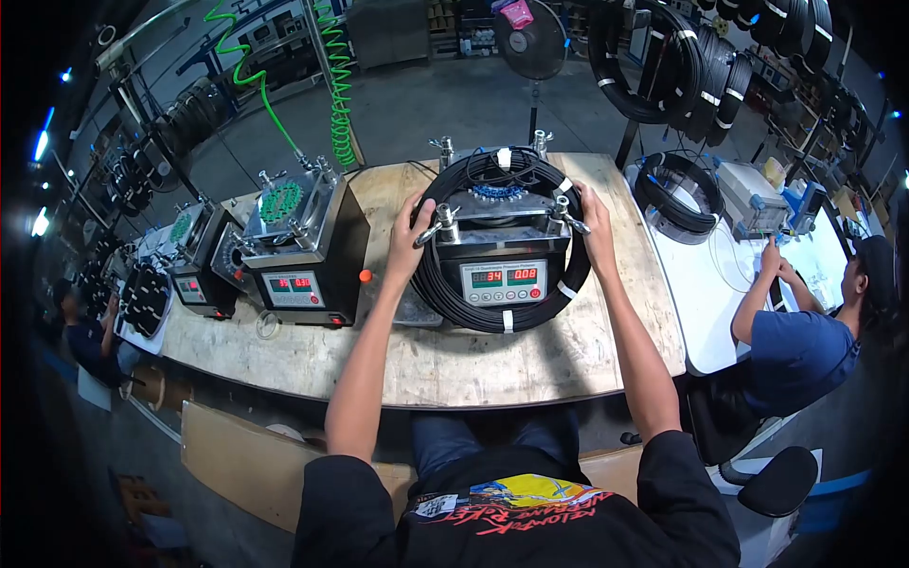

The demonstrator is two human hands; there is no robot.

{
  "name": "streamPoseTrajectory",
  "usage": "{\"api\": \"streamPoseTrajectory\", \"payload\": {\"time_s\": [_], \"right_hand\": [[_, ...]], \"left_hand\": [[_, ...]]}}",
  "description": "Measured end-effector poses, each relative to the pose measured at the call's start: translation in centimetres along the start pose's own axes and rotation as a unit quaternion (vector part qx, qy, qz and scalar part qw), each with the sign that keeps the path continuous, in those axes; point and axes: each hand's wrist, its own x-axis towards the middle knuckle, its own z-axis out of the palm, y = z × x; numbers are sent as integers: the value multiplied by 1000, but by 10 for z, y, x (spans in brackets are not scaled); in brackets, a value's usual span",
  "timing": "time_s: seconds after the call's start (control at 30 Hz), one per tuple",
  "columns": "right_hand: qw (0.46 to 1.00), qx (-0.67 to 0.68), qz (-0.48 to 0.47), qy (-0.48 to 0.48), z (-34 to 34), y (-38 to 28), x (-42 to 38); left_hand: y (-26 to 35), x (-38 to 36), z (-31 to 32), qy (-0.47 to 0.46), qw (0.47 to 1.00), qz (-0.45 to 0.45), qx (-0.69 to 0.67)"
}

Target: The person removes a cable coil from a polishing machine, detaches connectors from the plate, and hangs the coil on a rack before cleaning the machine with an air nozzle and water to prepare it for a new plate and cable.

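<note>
A black coil of cable [445,289] bound with white ties lies around a grey machine [502,275] that has two red digital displays on its front. My left hand [410,237] grips the coil's left side beside a metal clamp knob [438,225]. My right hand [595,220] holds the coil's right side next to the other clamp knob [564,216]. Both arms reach forward over the wooden workbench [445,364].
A second similar machine [303,251] with green fittings on top stands to the left, a third [199,265] farther left. A green coiled hose [339,85] hangs behind. A person in blue [805,341] works at a white table [705,303] on the right. Cable coils [682,57] hang above.
</note>
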Motion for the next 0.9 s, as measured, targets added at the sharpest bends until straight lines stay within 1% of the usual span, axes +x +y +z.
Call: {"api": "streamPoseTrajectory", "payload": {"time_s": [0.03,0.13,0.17,0.2,0.27,0.3,0.37,0.47,0.57,0.6,0.67,0.7,0.73,0.77,0.8,0.83,0.87,0.9], "right_hand": [[999,-21,33,-16,-4,5,-6],[997,-38,18,65,2,13,-27],[995,-42,4,95,5,15,-34],[991,-47,-10,125,9,16,-41],[992,-37,15,123,11,-3,-58],[987,-44,-10,154,16,0,-64],[988,-33,15,151,15,5,-70],[990,-15,48,135,12,5,-72],[991,6,71,115,11,2,-79],[991,13,77,109,10,0,-84],[989,-6,70,134,18,7,-98],[987,-16,66,146,23,10,-107],[985,37,97,140,26,9,-115],[986,20,89,143,30,7,-121],[986,4,81,146,35,2,-126],[985,21,80,152,39,-7,-129],[986,16,78,148,39,-2,-132],[986,10,77,146,38,7,-135]], "left_hand": [[0,-9,3,22,1000,2,-15],[18,-32,6,50,997,-59,3],[10,-36,7,60,995,-74,2],[8,-41,7,69,995,-72,2],[5,-50,9,89,994,-67,2],[4,-54,10,93,993,-69,-14],[1,-60,11,100,991,-71,-45],[-3,-60,11,103,992,-46,-51],[0,-64,13,119,990,-57,-39],[9,-67,14,121,990,-66,-38],[33,-77,19,126,988,-84,-37],[30,-82,24,149,986,-71,-17],[24,-89,30,171,983,-58,3],[18,-97,35,195,979,-45,23],[13,-107,38,172,982,-69,29],[6,-117,45,184,979,-77,44],[-1,-129,54,195,975,-86,59],[13,-137,60,181,976,-105,59]]}}
